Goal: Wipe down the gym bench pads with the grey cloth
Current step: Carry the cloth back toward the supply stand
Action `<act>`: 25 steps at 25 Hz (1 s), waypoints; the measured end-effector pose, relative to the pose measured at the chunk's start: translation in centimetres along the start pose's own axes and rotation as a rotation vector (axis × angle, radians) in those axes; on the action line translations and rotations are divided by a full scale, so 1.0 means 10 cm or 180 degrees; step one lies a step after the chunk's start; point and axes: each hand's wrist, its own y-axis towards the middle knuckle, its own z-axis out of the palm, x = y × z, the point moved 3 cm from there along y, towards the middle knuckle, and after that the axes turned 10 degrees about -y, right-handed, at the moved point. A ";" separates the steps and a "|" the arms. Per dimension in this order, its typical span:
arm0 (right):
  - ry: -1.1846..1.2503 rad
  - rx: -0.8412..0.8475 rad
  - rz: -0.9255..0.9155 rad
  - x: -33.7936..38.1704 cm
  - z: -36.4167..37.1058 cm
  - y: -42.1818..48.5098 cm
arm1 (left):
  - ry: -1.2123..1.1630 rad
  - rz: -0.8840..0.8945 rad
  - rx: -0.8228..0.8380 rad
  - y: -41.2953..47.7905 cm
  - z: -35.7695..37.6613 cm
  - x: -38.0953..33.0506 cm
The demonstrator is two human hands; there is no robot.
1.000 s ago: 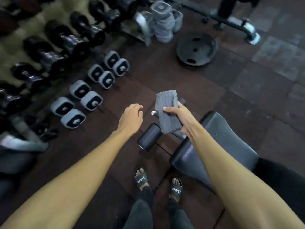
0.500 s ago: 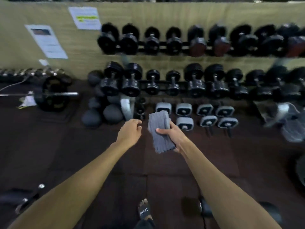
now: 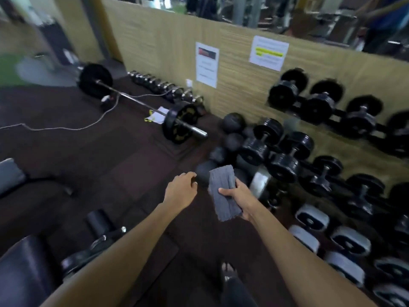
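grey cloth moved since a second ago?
Yes: the grey cloth, in the right hand, went left past the white dumbbells, now before the medicine balls.

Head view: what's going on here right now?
A person stands in a gym's weights area. The right hand grips a folded grey cloth, held up in front of the body. The left hand is beside it, fingers loosely curled, holding nothing. No wiping is under way: the black bench pad at lower left is untouched. A barbell lies on the floor ahead, and dumbbells fill the rack to the right.
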 end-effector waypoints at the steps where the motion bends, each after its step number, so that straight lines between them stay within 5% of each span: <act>1: -0.0122 0.0089 -0.0017 0.14 0.13 0.29 | -0.0039 -0.0128 -0.0102 0.23 -0.12 0.17; 13: -0.1170 0.1370 -0.0217 2.01 2.29 3.99 | -0.0340 -0.1426 -0.1195 2.91 -1.91 1.88; 25: -0.1556 0.1868 -0.0430 3.46 5.76 7.21 | -0.0498 -0.1877 -0.1656 5.56 -4.40 4.75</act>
